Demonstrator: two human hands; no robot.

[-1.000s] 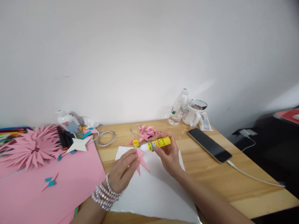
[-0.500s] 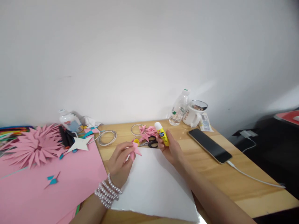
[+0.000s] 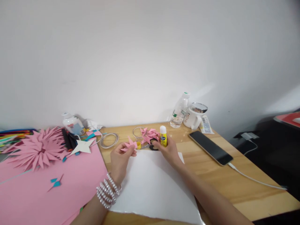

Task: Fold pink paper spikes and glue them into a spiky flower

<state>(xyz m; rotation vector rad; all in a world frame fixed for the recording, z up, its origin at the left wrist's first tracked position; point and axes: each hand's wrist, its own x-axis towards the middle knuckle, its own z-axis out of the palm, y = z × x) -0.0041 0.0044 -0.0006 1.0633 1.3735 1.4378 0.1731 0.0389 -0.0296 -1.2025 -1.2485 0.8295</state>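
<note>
My left hand [image 3: 120,158] pinches a small folded pink paper piece [image 3: 128,144] just above the far edge of a white sheet [image 3: 154,187]. My right hand [image 3: 169,150] grips an uncapped yellow glue stick [image 3: 163,136], standing upright on the wooden desk [image 3: 225,181]. The yellow cap [image 3: 138,145] lies between my hands, beside black-handled scissors [image 3: 152,146]. A heap of folded pink pieces [image 3: 149,133] sits just behind.
A large pink paper sheet [image 3: 47,193] with a spiky pink paper flower [image 3: 35,150] and a white star [image 3: 82,146] lies at left. A coiled cable [image 3: 108,140], water bottle [image 3: 179,110], white mug [image 3: 195,115] and a phone [image 3: 210,146] on a charging cord stand farther back and right.
My right hand turned the glue stick from level to upright and moved it back onto the desk. My left hand carried the pink piece away from the sheet's middle toward the cap.
</note>
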